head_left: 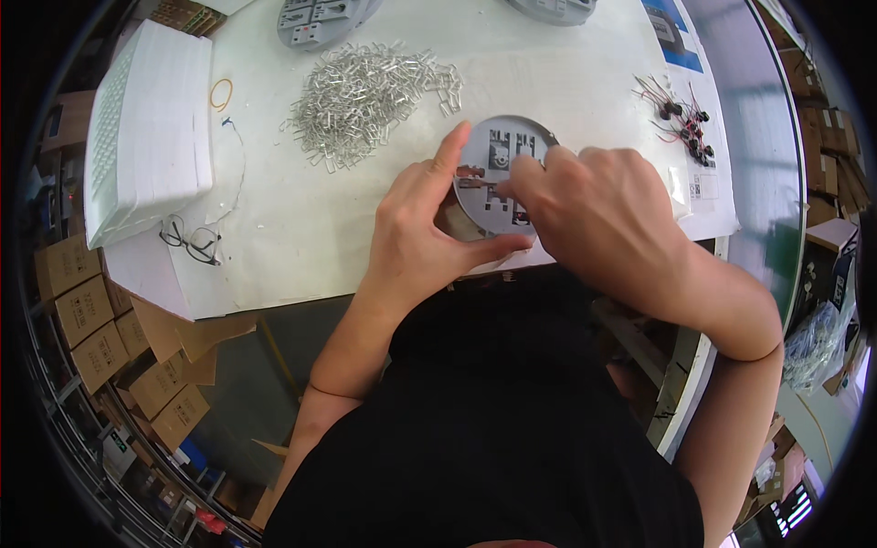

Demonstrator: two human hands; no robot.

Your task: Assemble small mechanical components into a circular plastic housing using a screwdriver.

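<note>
A round grey plastic housing (496, 217) with slots and moulded compartments lies near the table's front edge. My left hand (416, 224) grips its left rim, thumb along the near side and fingers on the far side. Over the right part of the housing is my right hand (598, 196), its fingers curled and pinched together. Whatever they hold is hidden behind the knuckles. Small reddish-brown parts (470, 172) show inside the housing by its left wall. Beyond my left hand spreads a heap of small bent metal clips (365, 100).
Stacked white trays (155, 128) stand at the left, with eyeglasses (192, 242) and an orange rubber band (220, 94) nearby. Two more grey housings (315, 20) sit at the far edge. Several black parts with wires (690, 128) lie at the right. Cardboard boxes (91, 310) are stacked below left.
</note>
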